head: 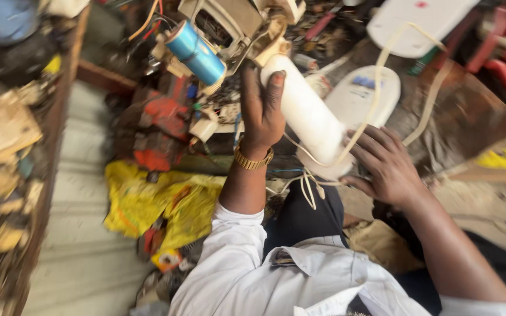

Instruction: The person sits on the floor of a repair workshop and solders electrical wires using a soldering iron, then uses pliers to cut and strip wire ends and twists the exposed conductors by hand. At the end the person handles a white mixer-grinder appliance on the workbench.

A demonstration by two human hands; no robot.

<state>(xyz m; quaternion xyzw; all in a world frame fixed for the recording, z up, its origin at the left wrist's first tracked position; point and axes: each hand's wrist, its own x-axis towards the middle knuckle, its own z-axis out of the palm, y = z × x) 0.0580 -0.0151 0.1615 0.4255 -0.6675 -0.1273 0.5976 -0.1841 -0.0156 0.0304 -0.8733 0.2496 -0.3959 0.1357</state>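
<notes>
- A cluttered workbench is spreading across the upper half of the view, and a yellow plastic bag is lying crumpled below it on the left.
- A cream machine housing with exposed innards is sitting at the top, with a blue cylinder jutting out on its left side.
- A white cylinder is slanting down from that housing towards the person's lap; it is the piece being handled, and it looks as though it is being steadied or worked loose, though its joint with the housing is too blurred to read.
- The left hand is wrapping round the cylinder's upper end, thumb pressing on its face, fingers closed behind it.
- The right hand is cupping the lower end, fingers spread and only loosely curled.
- A cream cord is looping over the cylinder and trailing off towards a white oval casing; any further move is likely calling for keeping that cord from snagging.
- A gold wristband is sitting on the left wrist.
</notes>
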